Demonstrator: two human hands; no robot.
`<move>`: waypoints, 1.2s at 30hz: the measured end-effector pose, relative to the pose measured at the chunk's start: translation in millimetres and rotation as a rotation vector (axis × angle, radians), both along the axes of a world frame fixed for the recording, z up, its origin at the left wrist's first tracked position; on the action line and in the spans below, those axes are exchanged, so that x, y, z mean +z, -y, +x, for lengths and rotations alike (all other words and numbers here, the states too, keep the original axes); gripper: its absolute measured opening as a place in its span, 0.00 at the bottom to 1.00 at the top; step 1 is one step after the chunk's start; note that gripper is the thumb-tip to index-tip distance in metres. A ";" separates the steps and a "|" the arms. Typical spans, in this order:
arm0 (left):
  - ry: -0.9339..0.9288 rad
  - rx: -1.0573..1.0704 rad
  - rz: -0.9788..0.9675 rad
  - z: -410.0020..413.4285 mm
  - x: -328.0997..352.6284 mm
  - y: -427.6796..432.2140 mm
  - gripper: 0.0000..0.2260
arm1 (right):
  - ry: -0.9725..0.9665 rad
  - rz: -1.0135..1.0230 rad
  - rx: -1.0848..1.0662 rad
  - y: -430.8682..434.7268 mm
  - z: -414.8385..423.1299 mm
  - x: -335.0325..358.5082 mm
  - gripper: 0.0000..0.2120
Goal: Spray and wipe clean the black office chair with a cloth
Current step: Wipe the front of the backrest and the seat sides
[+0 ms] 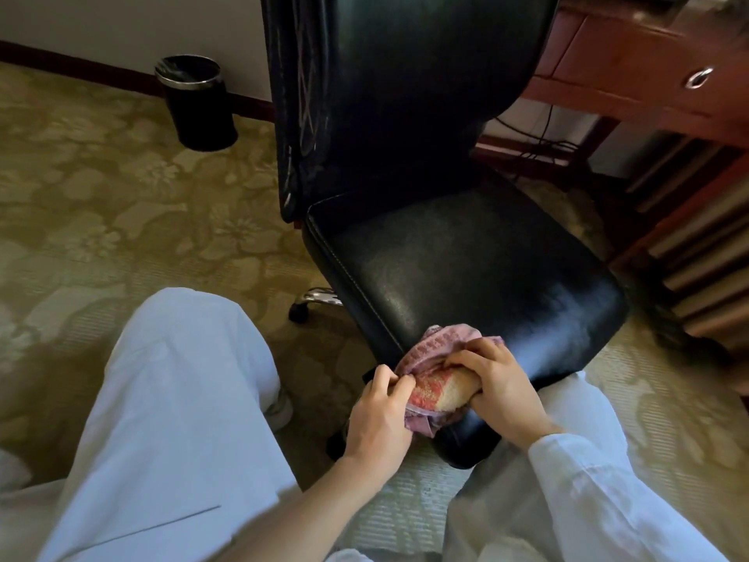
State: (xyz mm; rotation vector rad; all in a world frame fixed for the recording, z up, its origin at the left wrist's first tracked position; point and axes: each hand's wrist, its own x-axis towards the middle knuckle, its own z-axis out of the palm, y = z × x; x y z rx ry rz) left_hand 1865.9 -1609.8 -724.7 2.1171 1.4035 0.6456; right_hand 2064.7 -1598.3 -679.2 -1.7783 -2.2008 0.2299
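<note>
Two hands hold one cloth at the near corner of the black chair, low and just right of centre in the frame. The left hand pinches the cloth's left edge with curled fingers. The right hand closes over its top and right side, fingers wrapped round the bunched fabric. The cloth is pink-purple with a red and cream patch; it lies on the seat's front edge and partly hangs over it.

Beyond the cloth the glossy seat stretches away, with a stitched seam along its left edge, and the backrest rises to the top of the frame. A chrome leg shows under the seat's left edge. White trouser legs flank the hands at lower left and lower right.

Patterned carpet lies open left of the chair, up to a black bin by the wall at upper left. At the upper right a reddish wooden bench with drawers stands close behind the chair, cables beneath it.
</note>
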 end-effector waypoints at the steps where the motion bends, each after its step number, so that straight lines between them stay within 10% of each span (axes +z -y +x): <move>1: 0.015 0.001 -0.009 0.4 -0.5 -1.0 0.25 | -0.002 0.007 -0.011 -1.3 -1.0 -0.8 0.22; 36: 0.315 0.453 0.076 -100.7 -24.9 -293.1 0.13 | 0.153 -0.014 0.012 -292.1 -155.4 12.2 0.23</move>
